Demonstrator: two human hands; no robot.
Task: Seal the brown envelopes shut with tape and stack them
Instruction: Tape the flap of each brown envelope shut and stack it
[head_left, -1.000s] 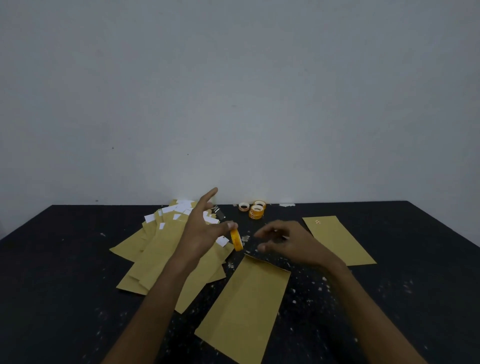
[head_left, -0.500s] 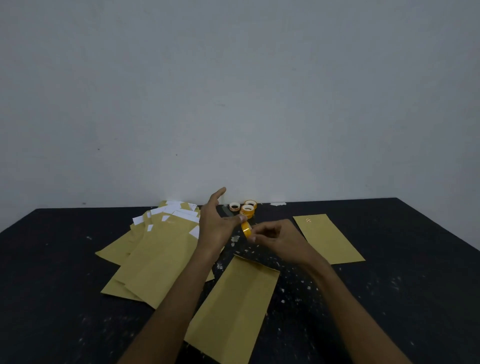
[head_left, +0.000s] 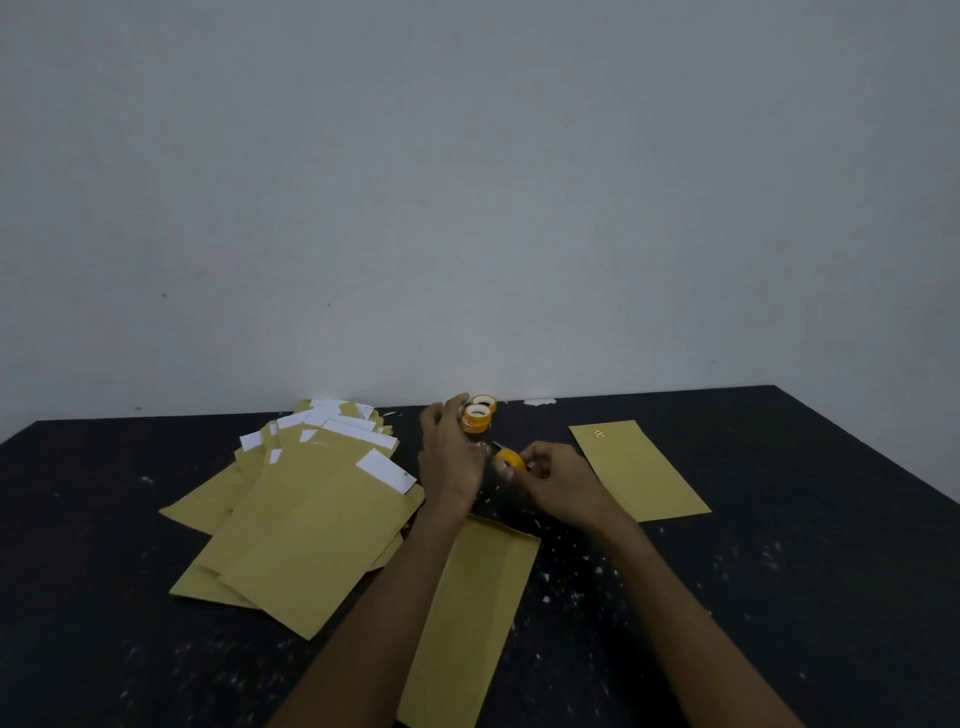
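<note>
A small orange tape roll (head_left: 510, 459) is held above the black table (head_left: 810, 582) between both hands. My left hand (head_left: 448, 457), blurred, holds its left side with the index finger pointing up. From the right, my right hand (head_left: 558, 483) pinches the roll with fingertips and thumb. Below the hands lies one brown envelope (head_left: 475, 618), its open end toward them. A loose pile of brown envelopes (head_left: 306, 525) with white paper sticking out lies to the left. A single brown envelope (head_left: 641, 470) lies flat to the right.
Two spare orange tape rolls (head_left: 480, 415) stand at the table's back edge against the grey wall, just behind my left hand. Small white paper scraps (head_left: 576, 566) are scattered over the table around the middle envelope.
The tape roll and both hands have moved away from me and come together. My right hand, apart from the roll a second ago, now pinches it.
</note>
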